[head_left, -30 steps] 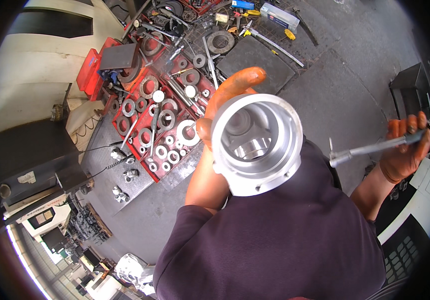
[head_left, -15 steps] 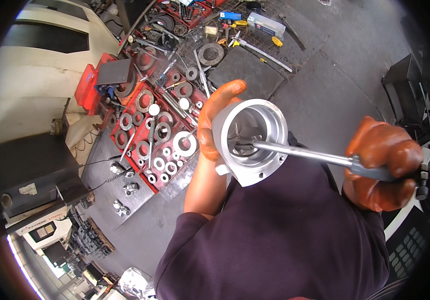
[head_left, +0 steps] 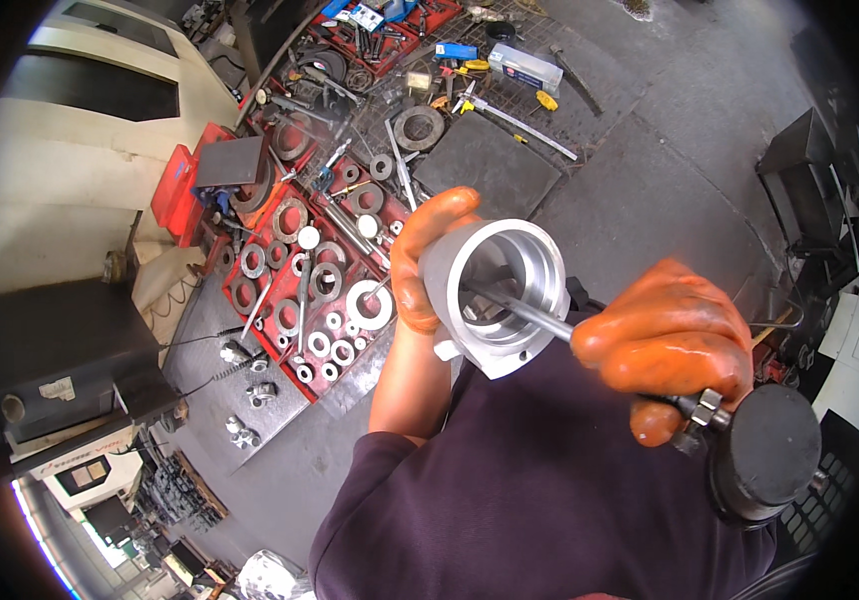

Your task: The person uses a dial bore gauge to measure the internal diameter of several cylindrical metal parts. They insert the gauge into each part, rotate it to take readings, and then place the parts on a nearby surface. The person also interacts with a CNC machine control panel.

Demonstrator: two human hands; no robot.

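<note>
My left hand (head_left: 422, 262), in an orange glove, grips the outside of a hollow silver metal cylinder housing (head_left: 498, 295) held up in front of my chest, its open bore facing me. My right hand (head_left: 666, 338), also in an orange glove, is closed around a bore gauge (head_left: 590, 335) with a thin steel rod and a round black dial head (head_left: 765, 450) at the near end. The rod's tip reaches down inside the housing's bore. My dark purple shirt fills the lower view.
A red tray (head_left: 295, 310) of several metal rings, washers and wrenches lies on the bench at left. Behind it sit a dark flat plate (head_left: 488, 165), loose hand tools, a steel rule and a red toolbox (head_left: 390, 25). A beige machine stands far left; black equipment stands at right.
My right hand swung in from the far right and brought the gauge rod into the housing's bore. The housing tilted and came slightly lower and closer in my left hand.
</note>
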